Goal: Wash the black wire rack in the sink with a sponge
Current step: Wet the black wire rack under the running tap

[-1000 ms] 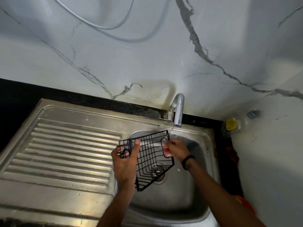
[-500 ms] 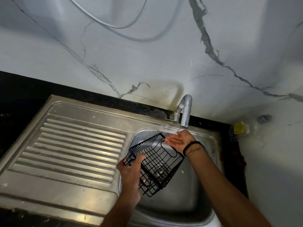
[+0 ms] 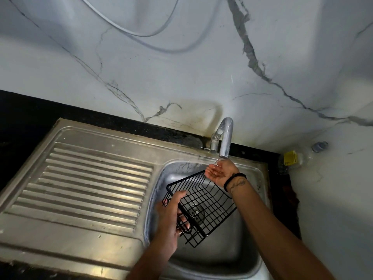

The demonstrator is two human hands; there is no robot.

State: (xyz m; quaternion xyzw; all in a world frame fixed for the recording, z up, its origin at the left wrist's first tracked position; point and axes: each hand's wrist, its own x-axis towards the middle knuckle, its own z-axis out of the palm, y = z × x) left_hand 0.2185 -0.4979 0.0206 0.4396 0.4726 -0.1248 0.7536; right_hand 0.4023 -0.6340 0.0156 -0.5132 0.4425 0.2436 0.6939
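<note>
The black wire rack [image 3: 205, 201] hangs tilted over the steel sink basin [image 3: 220, 257], above the drain. My left hand [image 3: 169, 217] grips its left side, thumb on the top rim and fingers curled underneath. My right hand [image 3: 220, 171] is cupped palm up under the tap [image 3: 225, 138], apart from the rack, with a thin stream of water falling into it. A black band sits on that wrist. No sponge is in view.
A ribbed steel draining board [image 3: 90, 182] lies left of the basin. Black counter runs along the marble wall. A clear plastic bottle [image 3: 296, 157] with a yellow label lies at the back right corner. A white cable loops on the wall.
My right hand let go of the rack's edge and rose, palm up, under the tap. My left hand slid lower on the rack, which tilted over the drain.
</note>
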